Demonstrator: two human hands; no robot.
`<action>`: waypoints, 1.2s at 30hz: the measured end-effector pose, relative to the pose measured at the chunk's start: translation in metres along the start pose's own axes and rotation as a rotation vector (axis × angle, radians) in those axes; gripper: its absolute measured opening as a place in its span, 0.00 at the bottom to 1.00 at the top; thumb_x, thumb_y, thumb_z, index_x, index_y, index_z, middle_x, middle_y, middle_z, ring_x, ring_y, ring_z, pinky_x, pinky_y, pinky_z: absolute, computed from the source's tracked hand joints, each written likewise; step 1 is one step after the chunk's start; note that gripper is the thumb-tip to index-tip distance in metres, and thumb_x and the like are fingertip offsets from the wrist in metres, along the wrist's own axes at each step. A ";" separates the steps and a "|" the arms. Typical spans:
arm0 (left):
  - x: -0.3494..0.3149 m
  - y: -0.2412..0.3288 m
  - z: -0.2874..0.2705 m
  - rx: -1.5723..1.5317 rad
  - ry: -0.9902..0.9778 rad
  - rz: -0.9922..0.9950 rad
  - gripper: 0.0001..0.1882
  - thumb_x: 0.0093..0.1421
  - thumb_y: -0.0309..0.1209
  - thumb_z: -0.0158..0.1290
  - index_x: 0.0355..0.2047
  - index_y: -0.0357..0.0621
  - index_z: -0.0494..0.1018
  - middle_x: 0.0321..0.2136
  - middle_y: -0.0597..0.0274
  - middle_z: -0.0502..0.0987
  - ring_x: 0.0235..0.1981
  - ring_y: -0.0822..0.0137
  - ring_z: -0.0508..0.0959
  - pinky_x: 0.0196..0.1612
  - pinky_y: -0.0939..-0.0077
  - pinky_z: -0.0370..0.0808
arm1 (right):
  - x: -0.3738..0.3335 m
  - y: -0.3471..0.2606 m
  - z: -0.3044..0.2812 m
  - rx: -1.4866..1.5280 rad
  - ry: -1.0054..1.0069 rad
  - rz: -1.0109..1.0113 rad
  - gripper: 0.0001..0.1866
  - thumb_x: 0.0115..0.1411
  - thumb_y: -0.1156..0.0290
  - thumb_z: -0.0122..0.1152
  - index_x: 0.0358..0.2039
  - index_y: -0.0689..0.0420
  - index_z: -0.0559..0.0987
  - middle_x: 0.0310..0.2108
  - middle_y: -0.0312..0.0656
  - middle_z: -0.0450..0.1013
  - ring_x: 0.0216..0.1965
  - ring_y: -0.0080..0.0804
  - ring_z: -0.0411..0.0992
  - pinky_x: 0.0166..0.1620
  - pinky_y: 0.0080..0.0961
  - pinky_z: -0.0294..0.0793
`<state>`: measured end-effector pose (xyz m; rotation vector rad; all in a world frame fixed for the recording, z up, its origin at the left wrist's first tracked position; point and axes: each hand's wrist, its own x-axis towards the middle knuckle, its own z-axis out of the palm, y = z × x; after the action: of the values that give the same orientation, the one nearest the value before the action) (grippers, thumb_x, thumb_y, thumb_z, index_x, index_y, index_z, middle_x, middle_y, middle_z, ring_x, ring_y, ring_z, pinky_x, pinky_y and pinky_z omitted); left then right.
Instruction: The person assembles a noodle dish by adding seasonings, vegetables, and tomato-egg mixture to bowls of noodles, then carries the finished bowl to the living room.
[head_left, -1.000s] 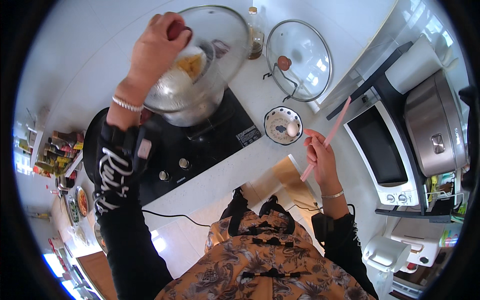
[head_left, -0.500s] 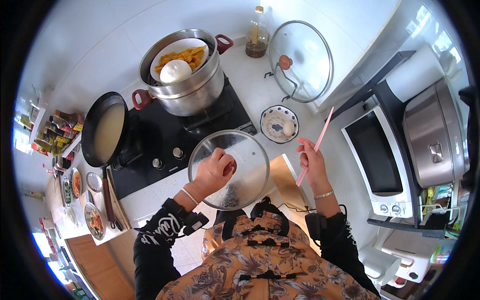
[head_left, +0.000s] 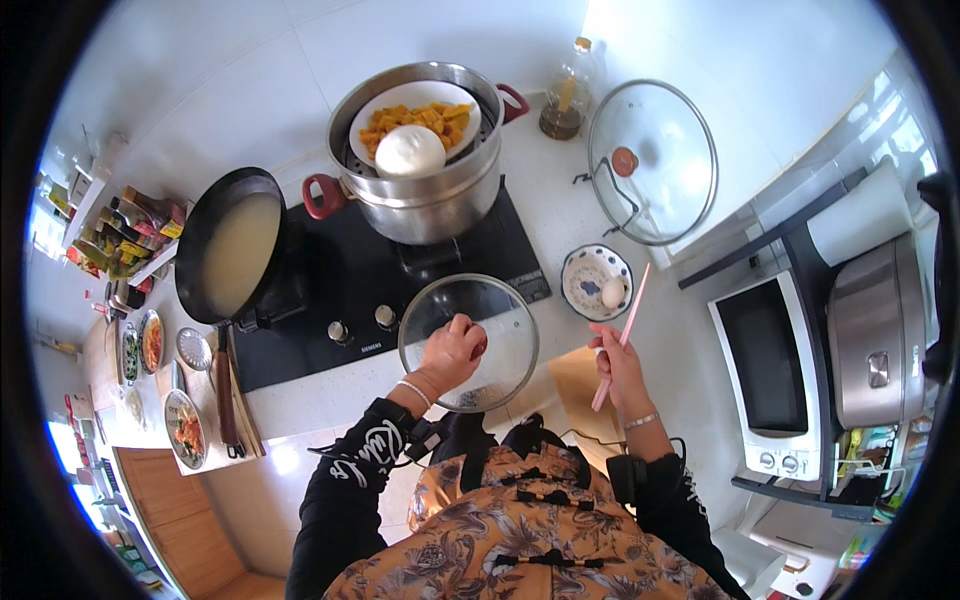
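My left hand (head_left: 452, 352) is closed around the knob of a glass lid (head_left: 510, 345) with a metal rim, held over the counter's front edge. Pink chopsticks (head_left: 631, 330) slant upward from my right hand (head_left: 621, 375), whose fingers are closed on them. Just beyond the right hand is a patterned bowl (head_left: 582, 272) with one egg (head_left: 613, 292) in it. On the cooktop (head_left: 320, 300) stands a steel steamer pot (head_left: 430, 215) with red handles. Inside it, a white plate holds orange chunks (head_left: 418, 122) and a white rounded piece (head_left: 410, 151).
A black pan (head_left: 185, 250) of pale liquid sits on the left burner. Filled dishes and a skimmer (head_left: 193, 349) lie at far left. An oil bottle (head_left: 566, 95) and a second glass lid (head_left: 690, 165) stand behind. A microwave (head_left: 765, 355) and a rice cooker (head_left: 880, 340) are at right.
The view has shifted, so the stove and pots appear farther right. The lid in my left hand is tilted differently. Both hands keep their holds.
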<state>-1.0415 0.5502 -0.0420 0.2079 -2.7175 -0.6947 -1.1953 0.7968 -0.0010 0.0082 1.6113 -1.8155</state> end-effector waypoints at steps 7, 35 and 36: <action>0.015 -0.007 -0.014 0.019 -0.083 -0.043 0.13 0.45 0.28 0.58 0.33 0.49 0.72 0.35 0.56 0.68 0.34 0.54 0.74 0.36 0.63 0.74 | 0.006 0.011 0.006 0.017 0.005 0.061 0.13 0.65 0.63 0.48 0.44 0.56 0.74 0.28 0.31 0.68 0.17 0.10 0.55 0.19 0.08 0.52; 0.219 -0.045 -0.209 0.265 -0.157 -0.327 0.30 0.46 0.44 0.54 0.50 0.49 0.67 0.49 0.47 0.66 0.51 0.46 0.68 0.54 0.59 0.66 | 0.021 0.045 0.013 0.117 -0.113 0.042 0.14 0.66 0.60 0.45 0.43 0.55 0.74 0.28 0.32 0.69 0.17 0.10 0.53 0.20 0.08 0.54; 0.218 -0.045 -0.210 0.242 -0.152 -0.323 0.29 0.46 0.44 0.54 0.50 0.49 0.68 0.49 0.47 0.66 0.51 0.47 0.68 0.53 0.60 0.67 | 0.020 0.045 0.012 0.120 -0.121 0.039 0.14 0.66 0.60 0.45 0.43 0.55 0.74 0.28 0.33 0.69 0.17 0.10 0.53 0.20 0.08 0.54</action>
<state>-1.1703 0.3708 0.1699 0.6907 -2.9434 -0.4766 -1.1833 0.7769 -0.0463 -0.0162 1.4083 -1.8442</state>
